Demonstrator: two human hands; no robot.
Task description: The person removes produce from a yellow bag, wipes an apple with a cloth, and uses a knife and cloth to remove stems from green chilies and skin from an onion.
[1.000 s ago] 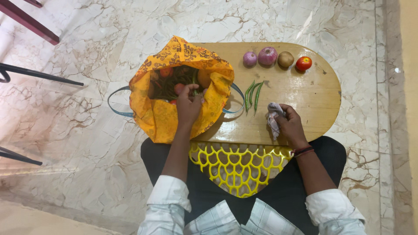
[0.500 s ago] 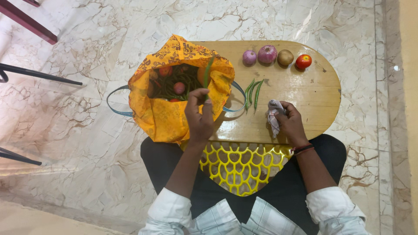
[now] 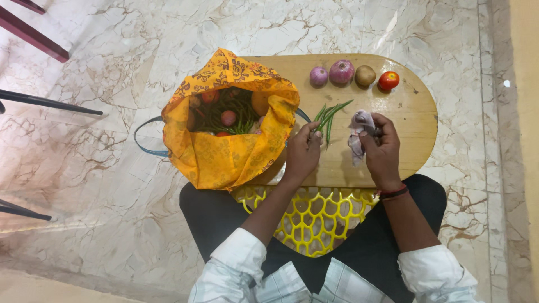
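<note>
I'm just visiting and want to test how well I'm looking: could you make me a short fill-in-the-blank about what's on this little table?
1. The left hand pinches a long green ____.
2. The right hand holds a crumpled ____.
3. The orange cloth bag stands on the ____ end of the wooden table.
4. Along the far edge lie two onions, a potato and a red ____.

Missing words: bean; cloth; left; tomato

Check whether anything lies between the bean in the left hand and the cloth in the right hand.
Nothing visible does. The left hand holds the green bean above bare wooden table, pointed toward the cloth in the right hand.
</note>
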